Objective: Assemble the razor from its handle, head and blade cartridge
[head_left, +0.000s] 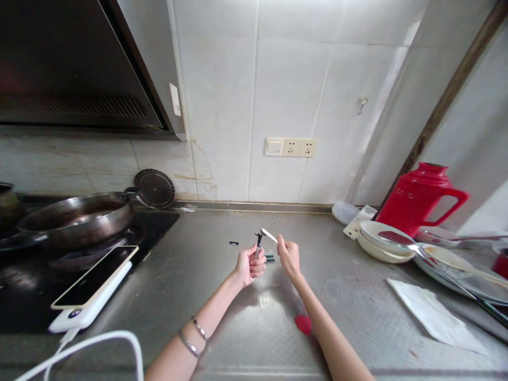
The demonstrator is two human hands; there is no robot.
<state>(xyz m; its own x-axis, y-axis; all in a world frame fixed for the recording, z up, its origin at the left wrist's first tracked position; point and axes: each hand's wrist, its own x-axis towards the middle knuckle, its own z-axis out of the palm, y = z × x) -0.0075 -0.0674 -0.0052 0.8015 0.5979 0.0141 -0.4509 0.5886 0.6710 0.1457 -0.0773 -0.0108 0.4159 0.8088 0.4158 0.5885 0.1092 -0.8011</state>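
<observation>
Slim black-and-grey tool (259, 244), in left hand (250, 265); at its top, slender white stick (270, 236), in right hand (289, 257); left of tool, small black rectangular piece (234, 243).

The thin stick (269, 235) is white; the small handled tool (259, 242) is black and grey. The worktop (182, 291) is silver-grey, finely patterned; the jug (413, 198) is bright red, the hob (161, 225) black.

We record a kitchen: a metal pan (95, 225) sits on a black stovetop (24, 301) at left, a range hood (71, 58) hangs above it, and we see a metal counter (190, 296), stacked bowls (383, 253) and a tiled wall (222, 106).
</observation>
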